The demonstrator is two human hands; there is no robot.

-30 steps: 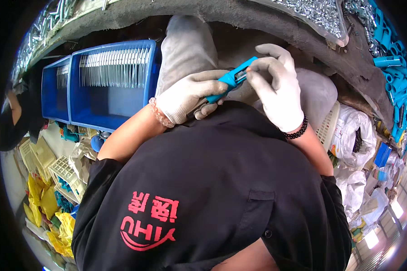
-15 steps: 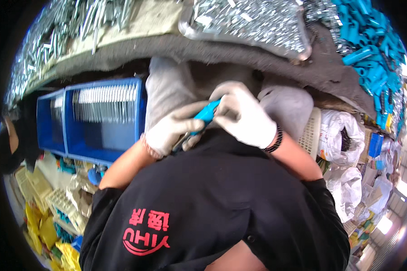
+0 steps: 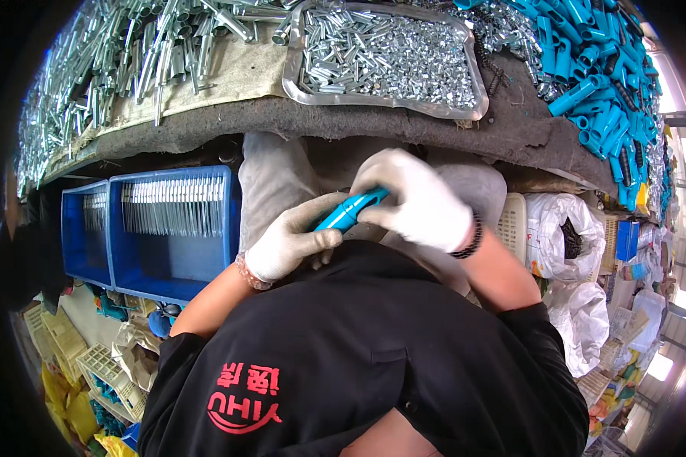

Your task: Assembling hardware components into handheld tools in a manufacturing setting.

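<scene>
Grey, fibrous bench edging curves across the upper frame below a pale-rimmed tray of small silvery metal pieces. At centre lies a turquoise slotted plastic tube — its lower-left end wrapped by the white-gloved left hand. The white-gloved right hand, loosely spread a second ago, now pinches the upper-right end — apparently giving the tube two-handed support.

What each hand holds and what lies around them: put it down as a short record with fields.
Left hand: gloved, gripping a teal tube
Right hand: gloved, at the tube's far end, blurred
Bench: tray of small metal parts; metal tubes left; teal pile right
Left side: blue bin holding thin rods
</scene>
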